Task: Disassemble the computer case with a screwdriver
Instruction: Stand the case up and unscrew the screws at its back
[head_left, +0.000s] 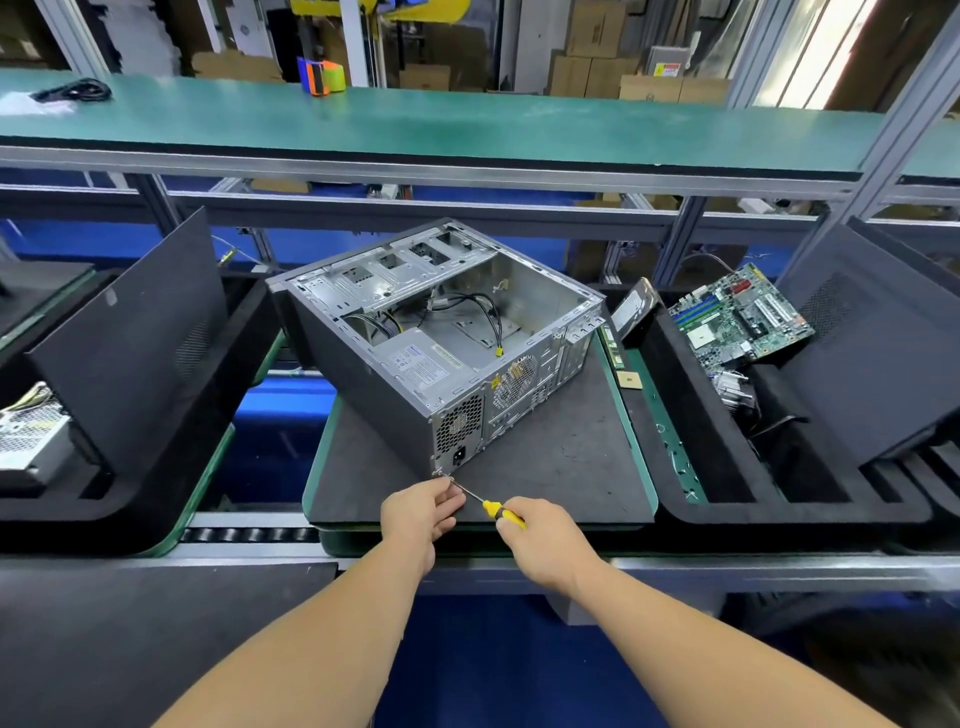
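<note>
An open grey computer case lies on its side on a dark mat, rear panel facing me, with the power supply and loose cables inside. My right hand grips the yellow-handled screwdriver. Its metal shaft points up-left to the case's lower rear corner. My left hand pinches the shaft near the tip, right at that corner.
A black foam tray on the right holds a green motherboard, a drive and a dark side panel. Another tray on the left carries a side panel and a power supply. A green shelf runs overhead.
</note>
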